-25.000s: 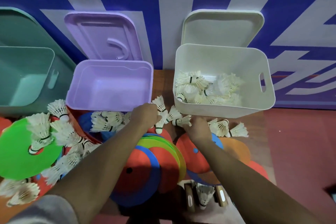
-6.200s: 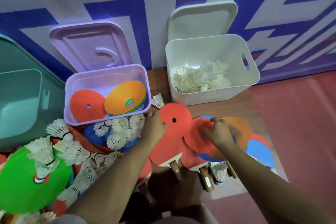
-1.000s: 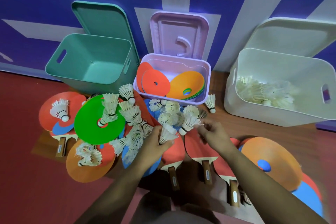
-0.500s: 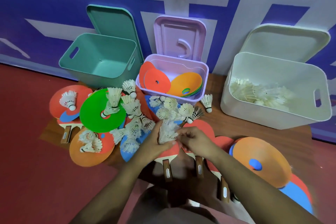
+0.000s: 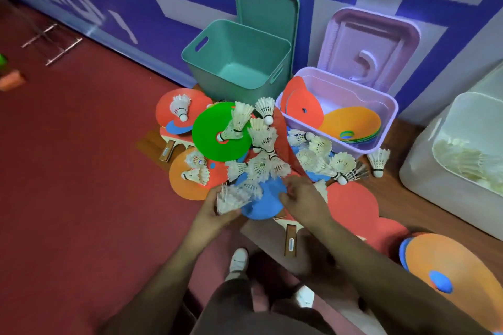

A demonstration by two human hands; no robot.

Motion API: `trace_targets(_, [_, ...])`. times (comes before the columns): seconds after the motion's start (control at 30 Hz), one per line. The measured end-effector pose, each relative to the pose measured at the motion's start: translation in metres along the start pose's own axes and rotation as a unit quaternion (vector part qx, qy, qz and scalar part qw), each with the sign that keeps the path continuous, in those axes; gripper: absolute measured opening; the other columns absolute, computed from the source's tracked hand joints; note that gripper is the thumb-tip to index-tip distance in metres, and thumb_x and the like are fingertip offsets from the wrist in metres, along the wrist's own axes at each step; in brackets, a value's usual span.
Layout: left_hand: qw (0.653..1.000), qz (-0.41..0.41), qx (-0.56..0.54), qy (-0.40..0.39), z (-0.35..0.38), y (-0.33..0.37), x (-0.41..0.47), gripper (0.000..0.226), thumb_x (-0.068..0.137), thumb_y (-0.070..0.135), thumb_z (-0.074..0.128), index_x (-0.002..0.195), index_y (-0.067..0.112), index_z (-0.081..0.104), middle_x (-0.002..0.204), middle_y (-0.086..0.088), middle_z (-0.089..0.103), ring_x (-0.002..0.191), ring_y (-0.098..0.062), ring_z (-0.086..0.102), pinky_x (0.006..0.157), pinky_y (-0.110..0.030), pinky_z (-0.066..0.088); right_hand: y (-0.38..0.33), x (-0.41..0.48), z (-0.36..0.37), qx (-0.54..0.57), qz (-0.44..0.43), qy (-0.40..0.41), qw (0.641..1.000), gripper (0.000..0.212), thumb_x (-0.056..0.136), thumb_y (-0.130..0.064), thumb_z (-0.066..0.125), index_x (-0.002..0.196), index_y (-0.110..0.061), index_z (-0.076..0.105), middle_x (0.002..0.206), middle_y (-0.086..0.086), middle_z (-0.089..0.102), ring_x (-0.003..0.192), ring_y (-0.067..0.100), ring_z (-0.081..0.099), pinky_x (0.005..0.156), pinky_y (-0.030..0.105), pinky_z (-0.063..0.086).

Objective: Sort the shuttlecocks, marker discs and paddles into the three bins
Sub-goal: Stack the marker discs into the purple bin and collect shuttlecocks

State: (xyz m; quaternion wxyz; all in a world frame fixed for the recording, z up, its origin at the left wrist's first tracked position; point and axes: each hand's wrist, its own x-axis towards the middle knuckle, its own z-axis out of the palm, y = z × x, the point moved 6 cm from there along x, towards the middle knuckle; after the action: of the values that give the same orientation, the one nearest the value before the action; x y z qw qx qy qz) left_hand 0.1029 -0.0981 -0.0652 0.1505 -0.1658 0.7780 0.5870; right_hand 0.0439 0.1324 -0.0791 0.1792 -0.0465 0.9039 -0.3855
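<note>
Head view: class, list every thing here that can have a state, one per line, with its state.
Teal bin: open, empty.
Purple bin: open, holds red and orange discs.
White bin: open, holds shuttlecocks.
Left hand: grips a bunch of shuttlecocks.
Right hand: among loose shuttlecocks; grip unclear.
Green disc: on the heap, shuttlecocks on it.
Paddles: on the floor, unsorted.

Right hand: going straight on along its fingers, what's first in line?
Probably the shuttlecock cluster, which lies just past the right hand at the far edge of the blue disc. Depth is unclear from this one view.
</note>
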Motion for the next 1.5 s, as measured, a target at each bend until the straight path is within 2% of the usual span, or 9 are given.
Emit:
trace_targets(0.13, [1.000,0.010,0.018,-0.008,-0.018,-0.010,0.005,0.061,0.081,0.002,0.074,0.133,0.016,0.047,0.123,0.006,0.063,0.106,0.008,0.059,0.082,-0.005,0.042,-0.015,0.004,0.028,-0.121,-0.023,-0.023,0.992,0.055,0.089,-0.041,0.061,0.138,-0.019,0.046,0.127,0.011,0.040,0.089,0.035,0.063,0.073,0.040,0.053])
trace_targets(0.3, [0.999,0.007,0.018,-0.035,-0.033,-0.021,0.026,0.059,0.081,-0.008,0.070,0.131,0.012,0.046,0.116,0.007,0.060,0.097,0.015,0.059,0.079,-0.004,0.043,-0.046,0.029,0.059,-0.232,0.003,-0.007,0.973,0.045,0.094,-0.040,0.050,0.133,-0.018,0.044,0.126,0.010,0.044,0.094,0.033,0.064,0.067,0.033,0.045])
trace_targets(0.47, [0.993,0.009,0.055,-0.100,-0.045,-0.030,0.048,0.065,0.079,0.007,0.078,0.134,0.020,0.047,0.127,0.000,0.061,0.114,-0.008,0.060,0.090,-0.018,0.048,-0.048,0.045,0.063,-0.251,0.062,0.070,0.963,0.023,0.093,-0.019,0.049,0.114,-0.010,0.053,0.107,0.011,0.063,0.087,0.034,0.067,0.060,0.032,0.039])
trace_targets(0.77, [0.971,0.046,0.110,-0.209,-0.036,0.001,0.091,0.059,0.080,0.020,0.078,0.128,0.034,0.046,0.121,0.013,0.063,0.112,-0.002,0.058,0.095,-0.024,0.046,-0.042,0.027,0.005,0.162,0.100,0.146,0.971,0.017,0.092,-0.015,0.061,0.078,-0.024,0.060,0.048,-0.010,0.047,0.046,0.006,0.042,0.053,0.026,0.033])
trace_targets(0.87, [0.957,0.054,0.156,-0.240,-0.025,0.015,0.102,0.068,0.079,0.033,0.076,0.136,0.037,0.040,0.132,0.015,0.056,0.121,-0.003,0.054,0.100,-0.027,0.045,-0.041,0.017,-0.003,0.291,0.126,0.123,0.940,0.012,0.093,-0.014,0.061,0.090,-0.002,0.062,0.060,0.010,0.044,0.051,0.018,0.040,0.048,0.027,0.035])
trace_targets(1.0, [0.929,0.078,0.175,-0.318,0.003,0.033,0.104,0.068,0.082,0.015,0.076,0.135,0.034,0.037,0.123,0.019,0.055,0.101,0.016,0.055,0.080,-0.001,0.040,-0.043,0.015,0.001,0.304,0.139,0.072,0.940,0.027,0.089,-0.014,0.064,0.089,0.012,0.056,0.062,0.013,0.042,0.055,0.021,0.036,0.052,0.030,0.031])
trace_targets(1.23, [0.926,0.077,0.126,-0.347,0.030,0.035,0.098,0.067,0.076,0.023,0.082,0.122,0.051,0.043,0.133,0.018,0.053,0.125,-0.001,0.050,0.106,-0.021,0.039,-0.057,0.014,0.016,0.203,0.108,0.049,0.972,0.013,0.094,-0.017,0.057,0.086,-0.026,0.055,0.057,-0.016,0.052,0.050,0.004,0.043,0.053,0.024,0.037])
trace_targets(1.33, [0.941,0.038,0.073,-0.329,0.025,0.027,0.099,0.063,0.076,0.029,0.081,0.128,0.042,0.048,0.133,0.013,0.057,0.122,0.000,0.054,0.106,-0.023,0.041,-0.044,0.010,0.008,0.280,0.161,0.101,0.941,0.008,0.096,-0.026,0.054,0.092,-0.025,0.061,0.068,-0.009,0.057,0.054,0.010,0.050,0.055,0.026,0.042])
trace_targets(1.5, [0.945,0.031,0.050,-0.321,0.017,0.024,0.097,0.047,0.083,0.020,0.076,0.123,0.029,0.052,0.132,0.000,0.059,0.118,-0.011,0.059,0.090,-0.018,0.047,0.024,-0.008,-0.021,0.053,0.314,0.267,0.910,0.044,0.090,-0.029,0.062,0.126,-0.006,0.051,0.121,0.016,0.049,0.093,0.036,0.059,0.078,0.039,0.047])
